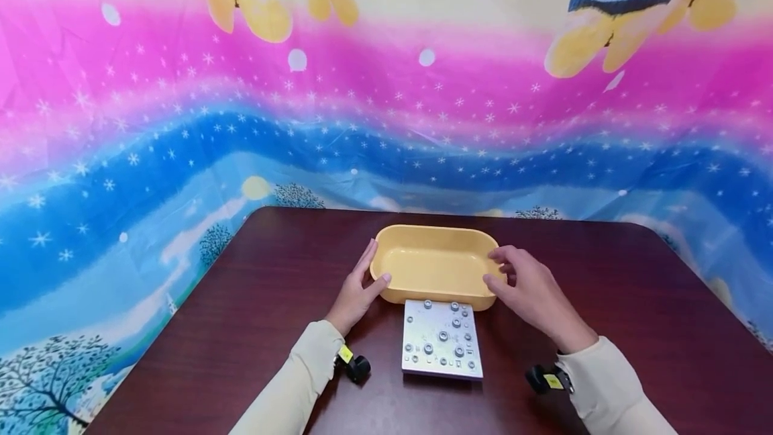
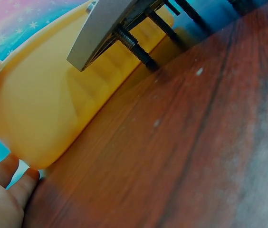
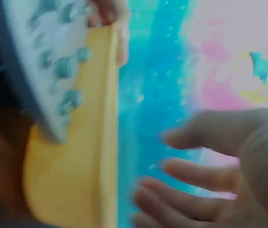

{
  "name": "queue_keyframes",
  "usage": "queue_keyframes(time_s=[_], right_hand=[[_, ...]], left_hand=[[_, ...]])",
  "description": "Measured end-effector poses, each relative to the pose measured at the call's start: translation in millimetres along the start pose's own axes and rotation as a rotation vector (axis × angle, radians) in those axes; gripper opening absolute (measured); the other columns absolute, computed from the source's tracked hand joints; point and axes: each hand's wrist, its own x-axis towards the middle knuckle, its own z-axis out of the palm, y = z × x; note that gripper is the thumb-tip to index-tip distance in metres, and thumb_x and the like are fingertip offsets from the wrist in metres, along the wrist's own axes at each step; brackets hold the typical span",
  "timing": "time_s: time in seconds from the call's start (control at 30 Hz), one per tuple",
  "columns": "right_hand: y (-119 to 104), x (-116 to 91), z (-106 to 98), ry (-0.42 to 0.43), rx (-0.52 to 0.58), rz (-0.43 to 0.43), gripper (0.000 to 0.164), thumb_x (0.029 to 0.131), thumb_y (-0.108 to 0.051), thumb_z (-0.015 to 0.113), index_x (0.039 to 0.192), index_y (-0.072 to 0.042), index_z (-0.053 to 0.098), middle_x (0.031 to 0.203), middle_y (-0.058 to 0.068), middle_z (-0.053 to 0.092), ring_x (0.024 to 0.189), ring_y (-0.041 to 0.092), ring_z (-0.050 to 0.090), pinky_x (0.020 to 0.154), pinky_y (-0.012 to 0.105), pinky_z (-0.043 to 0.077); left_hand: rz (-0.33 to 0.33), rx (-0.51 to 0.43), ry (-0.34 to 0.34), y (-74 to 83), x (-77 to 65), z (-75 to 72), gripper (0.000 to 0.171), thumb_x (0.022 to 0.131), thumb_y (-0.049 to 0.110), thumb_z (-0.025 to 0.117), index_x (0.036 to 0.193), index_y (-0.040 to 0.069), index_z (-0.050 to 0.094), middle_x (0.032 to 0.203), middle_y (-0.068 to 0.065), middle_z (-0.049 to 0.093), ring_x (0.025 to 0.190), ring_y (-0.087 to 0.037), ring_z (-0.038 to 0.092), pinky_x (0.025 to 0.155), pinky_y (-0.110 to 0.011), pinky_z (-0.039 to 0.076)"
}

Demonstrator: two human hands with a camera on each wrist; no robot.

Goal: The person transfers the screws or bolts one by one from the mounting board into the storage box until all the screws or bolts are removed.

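A yellow plastic basin (image 1: 435,274), oblong with rounded corners, sits on the table with nothing inside. My left hand (image 1: 355,297) holds its left end, thumb over the rim and fingers along the outer wall. At the right end is my right hand (image 1: 531,287), its fingers spread and loosely bent; the right wrist view shows them apart from the basin's wall. Directly in front of the basin stands a silver metal plate (image 1: 435,324), fitted with bolts and nuts of several sizes. Threaded bolt shanks (image 2: 160,26) reach down from its underside toward the table.
The dark red-brown wooden table (image 1: 278,327) has rounded far corners. Behind it hangs a printed cloth (image 1: 386,119) in pink and blue. A small black wrist camera (image 1: 357,368) is strapped at the left cuff, another camera (image 1: 537,379) at the right.
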Motion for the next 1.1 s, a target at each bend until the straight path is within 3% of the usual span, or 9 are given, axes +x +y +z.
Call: queue_keyframes(time_s=[0.17,0.27,0.43,0.67,0.9,1.1], right_hand=[[-29.5,-2.8,-1.5,-0.375,-0.084,-0.083,0.014,0.083,-0.011,0.07,0.096,-0.009,0.063,0.08,-0.002,0.062,0.071,0.011,0.056,0.063,0.028,0.049],[-37.4,-6.5,2.6,-0.512,-0.11,-0.133,0.014,0.08,-0.006,0.07,0.086,-0.012,0.059,0.07,-0.005,0.055,0.064,0.009,0.049,0.057,0.025,0.042],[-39.0,-9.9,11.2,-0.531,-0.142,-0.153,0.018,0.075,0.0,0.069,0.078,-0.013,0.057,0.066,-0.003,0.05,0.061,0.011,0.046,0.055,0.025,0.039],[-36.3,-12.9,18.9,-0.533,-0.19,-0.062,0.02,0.078,-0.006,0.071,0.074,-0.016,0.054,0.064,-0.003,0.049,0.058,0.012,0.046,0.053,0.025,0.038],[-36.9,-14.3,22.0,-0.492,-0.209,-0.056,0.023,0.077,-0.01,0.073,0.068,-0.017,0.052,0.059,-0.005,0.047,0.052,0.011,0.043,0.048,0.024,0.035],[-38.8,-14.3,23.1,-0.467,-0.243,-0.057,0.024,0.075,-0.012,0.073,0.066,-0.018,0.052,0.057,-0.005,0.046,0.051,0.01,0.042,0.047,0.024,0.033]], left_hand=[[0.005,0.019,0.009,1.2,-0.1,-0.5,0.072,0.096,0.023,0.061,0.154,0.012,0.021,0.161,0.001,0.014,0.146,-0.016,0.014,0.114,-0.038,0.025],[0.007,0.031,0.009,1.4,0.2,-1.1,0.071,0.096,0.022,0.06,0.154,0.012,0.021,0.161,0.002,0.013,0.146,-0.015,0.013,0.115,-0.037,0.024],[0.005,0.034,0.019,1.8,0.8,-0.9,0.07,0.096,0.019,0.06,0.154,0.011,0.022,0.16,0.005,0.014,0.146,-0.015,0.014,0.114,-0.036,0.024],[-0.01,0.059,0.019,1.0,1.3,3.3,0.071,0.096,0.02,0.061,0.154,0.012,0.022,0.16,0.003,0.015,0.146,-0.017,0.014,0.114,-0.038,0.023],[-0.001,0.06,0.062,-34.2,11.6,5.6,0.071,0.094,0.032,0.063,0.154,0.028,0.025,0.159,0.013,0.017,0.145,-0.009,0.015,0.115,-0.037,0.023],[0.0,0.082,0.073,-36.5,13.1,5.4,0.073,0.093,0.037,0.064,0.154,0.029,0.025,0.158,0.016,0.018,0.144,-0.006,0.016,0.114,-0.035,0.025]])
